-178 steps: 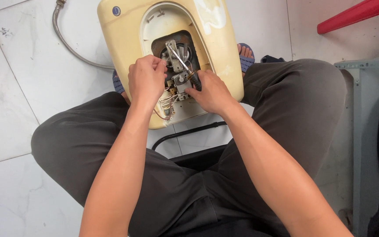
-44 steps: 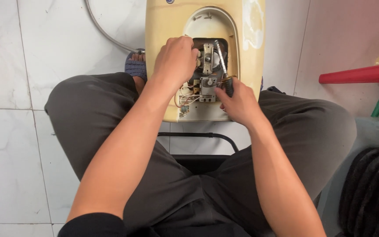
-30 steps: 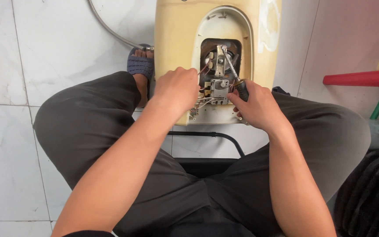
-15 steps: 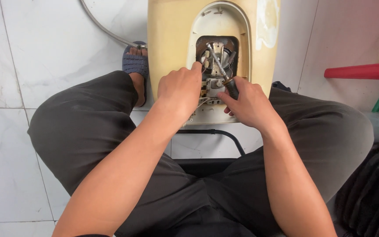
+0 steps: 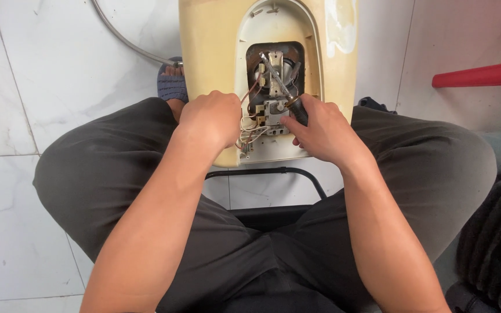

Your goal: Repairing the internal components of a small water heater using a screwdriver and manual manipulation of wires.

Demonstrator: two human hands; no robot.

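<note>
Gripping a dark-handled screwdriver (image 5: 288, 95), the right hand (image 5: 323, 130) works inside the yellow heater (image 5: 215, 52). Beside it, the left hand (image 5: 213, 119) is curled loosely against the wires (image 5: 249, 136); white marble tile (image 5: 42, 87) lies beyond.

The heater (image 5: 215, 52) lies on the floor between the person's knees. In its opening sit the wiring parts (image 5: 265, 110). The left hand (image 5: 211, 119) rests on the heater's left half, touching the wires. The right hand (image 5: 323, 130) lies right of the opening, holding a screwdriver (image 5: 288, 95) that reaches into it. A hose (image 5: 126, 40) runs left of the heater; a sandal (image 5: 172, 84) lies just beside its left edge.
</note>
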